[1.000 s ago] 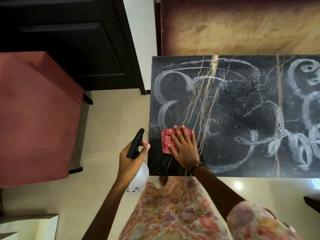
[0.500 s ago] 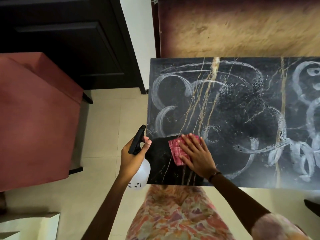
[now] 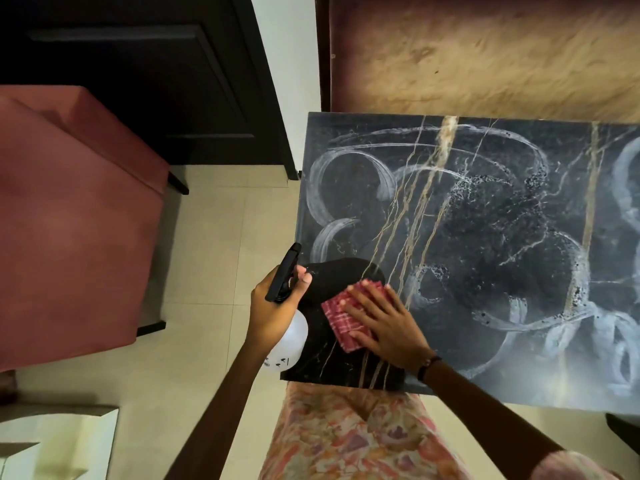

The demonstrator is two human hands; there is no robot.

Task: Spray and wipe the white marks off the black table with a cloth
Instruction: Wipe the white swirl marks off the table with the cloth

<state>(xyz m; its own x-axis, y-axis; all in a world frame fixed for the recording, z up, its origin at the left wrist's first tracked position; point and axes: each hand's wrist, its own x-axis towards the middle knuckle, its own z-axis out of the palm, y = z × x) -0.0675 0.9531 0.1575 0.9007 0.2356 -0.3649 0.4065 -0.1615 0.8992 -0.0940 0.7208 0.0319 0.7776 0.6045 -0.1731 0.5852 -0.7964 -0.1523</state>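
The black marble table (image 3: 485, 237) carries white swirled marks (image 3: 349, 174) across most of its top, with wet speckled patches in the middle. A clean dark patch (image 3: 332, 278) shows at the near left corner. My right hand (image 3: 384, 323) presses flat, fingers straight, on a folded red checked cloth (image 3: 341, 317) on that patch. My left hand (image 3: 277, 306) grips a spray bottle (image 3: 287, 344) with a white body and a black trigger head, held just off the table's left edge.
A red upholstered chair (image 3: 69, 220) stands to the left on the pale tiled floor (image 3: 214, 254). A dark door (image 3: 156, 81) is at the back left. A brown textured panel (image 3: 485, 53) lies behind the table. A pale box (image 3: 55, 445) sits at the lower left.
My right hand has slid the cloth rightward and back across the near left corner, leaving a growing clean dark patch. The spray bottle has stayed in my left hand beside the edge.
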